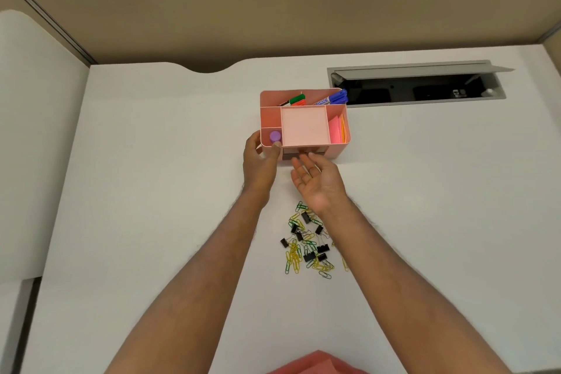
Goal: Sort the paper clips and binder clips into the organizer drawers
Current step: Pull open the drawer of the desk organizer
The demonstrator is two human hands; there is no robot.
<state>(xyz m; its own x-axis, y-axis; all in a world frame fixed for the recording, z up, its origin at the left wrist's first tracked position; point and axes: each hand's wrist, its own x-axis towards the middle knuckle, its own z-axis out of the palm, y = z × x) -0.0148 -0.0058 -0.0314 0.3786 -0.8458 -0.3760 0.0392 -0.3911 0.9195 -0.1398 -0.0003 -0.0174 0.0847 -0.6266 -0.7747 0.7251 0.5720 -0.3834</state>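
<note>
A pink desk organizer point(304, 129) stands mid-desk, its drawer fronts point(303, 152) facing me and largely hidden by my fingers. My left hand point(261, 161) grips its front left corner, thumb on the rim. My right hand point(317, 181) is palm up with spread fingers, fingertips at the drawer fronts, holding nothing. A mixed pile lies on the desk nearer to me: yellow and green paper clips point(294, 258) tangled with several black binder clips point(309, 256).
The organizer's top holds markers point(331, 99), pink and orange sticky notes point(336, 130) and a purple cap point(275, 136). An open cable hatch point(416, 86) sits behind it to the right. Beige partition walls bound the white desk point(151, 191). A pink object point(315, 364) shows at the bottom edge.
</note>
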